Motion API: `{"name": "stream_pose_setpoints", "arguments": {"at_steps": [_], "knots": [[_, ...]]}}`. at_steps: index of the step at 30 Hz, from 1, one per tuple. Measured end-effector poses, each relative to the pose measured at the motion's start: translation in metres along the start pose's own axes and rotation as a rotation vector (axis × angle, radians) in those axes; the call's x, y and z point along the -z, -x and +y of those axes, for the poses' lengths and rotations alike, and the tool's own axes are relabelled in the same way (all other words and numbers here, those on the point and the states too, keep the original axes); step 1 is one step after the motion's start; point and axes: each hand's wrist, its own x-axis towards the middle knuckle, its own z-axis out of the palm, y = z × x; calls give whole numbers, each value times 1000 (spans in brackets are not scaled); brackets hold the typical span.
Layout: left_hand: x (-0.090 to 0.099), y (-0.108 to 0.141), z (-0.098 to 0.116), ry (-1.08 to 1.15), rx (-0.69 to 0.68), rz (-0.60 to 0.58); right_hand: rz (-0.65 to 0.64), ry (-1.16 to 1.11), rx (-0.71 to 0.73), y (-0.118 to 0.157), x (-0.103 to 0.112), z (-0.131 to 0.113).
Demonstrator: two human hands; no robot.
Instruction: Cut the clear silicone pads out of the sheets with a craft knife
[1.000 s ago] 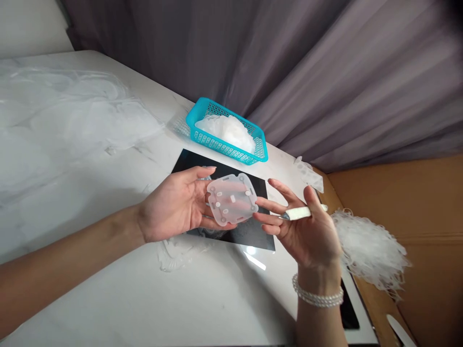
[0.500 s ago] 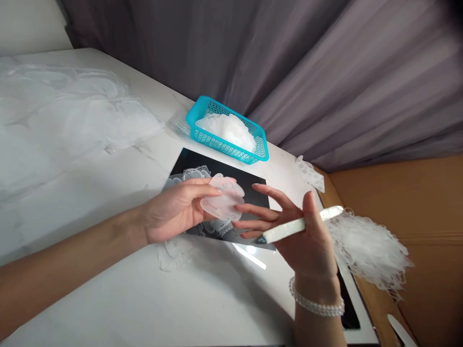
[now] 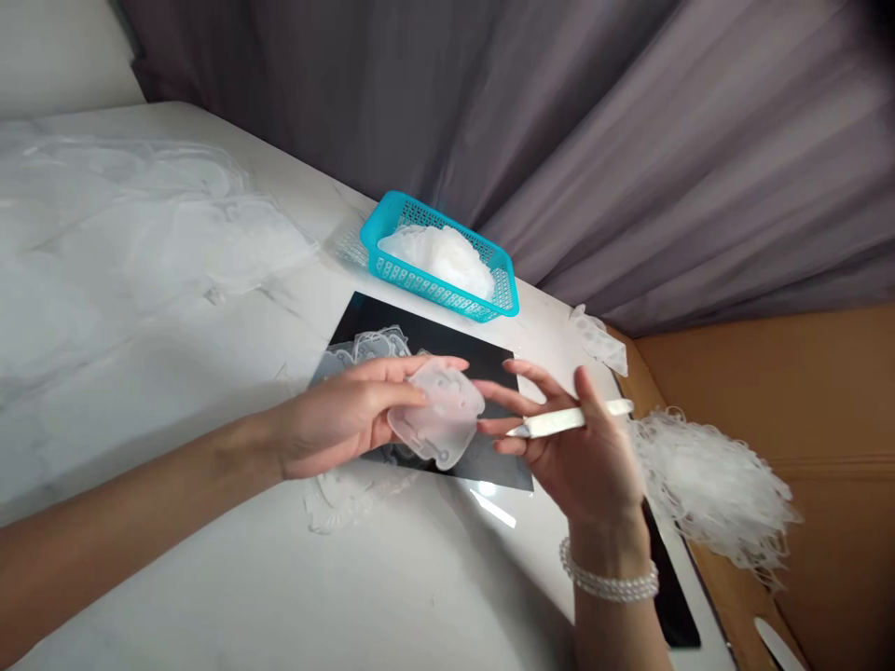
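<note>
fingers [image 3: 402,396] of the left hand [image 3: 332,424] are pinched on a translucent plate [image 3: 437,419], thumb on the near face, and i see it held tilted at the centre of the frame, above a black sheet [image 3: 475,349]. the right hand [image 3: 594,466], right of centre, keeps a white pen-like tool [image 3: 556,421] under its thumb, grey tip pointing left; its other fingers are spread apart and reach toward the plate's right edge, though from my camera i can't tell whether they touch it. a beaded bracelet [image 3: 612,575] circles that wrist.

behind the left hand i make out a heap of translucent pieces [image 3: 378,345] on the sheet, and just below that hand some see-through scraps [image 3: 342,499] lie on the white table [image 3: 350,596]. a blue basket [image 3: 430,296] stands at upper centre with white pieces [image 3: 440,256] piled in it. a large see-through bag [image 3: 160,219] spreads over the upper left. right of the right hand i have a tangled mass of white strips [image 3: 713,494], and a grey curtain [image 3: 489,93] hangs across the top.
</note>
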Motion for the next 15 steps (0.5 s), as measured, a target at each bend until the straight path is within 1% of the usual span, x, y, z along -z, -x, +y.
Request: {"name": "stream_pose_setpoints", "arguments": {"at_steps": [2, 3, 4, 6, 7, 9, 11, 12, 13, 14, 15], "knots": [[1, 0, -1, -88, 40, 91, -44, -15, -59, -7, -1, 3], [3, -1, -1, -118, 29, 134, -53, -18, -71, -11, -1, 3], [6, -3, -1, -143, -10, 171, -53, -22, -65, -16, 0, 0], [16, -7, 3, -222, -145, 242, -26, -46, -2, -31, 3, -12], [22, -10, 5, -296, -219, 290, 5, -70, 49, -42, 5, -21], [36, -15, 11, -527, -326, 419, 93, -140, 161, -71, 7, -41], [49, -19, 14, -827, -385, 544, 197, -217, 261, -107, 10, -60], [53, -21, 15, -976, -409, 586, 254, -245, 297, -127, 12, -67], [57, -21, 16, -1110, -424, 602, 310, -262, 335, -145, 15, -72], [58, -21, 15, -1216, -437, 591, 383, -272, 339, -161, 18, -74], [59, -19, 15, -1292, -444, 559, 429, -278, 339, -174, 22, -74]]}}
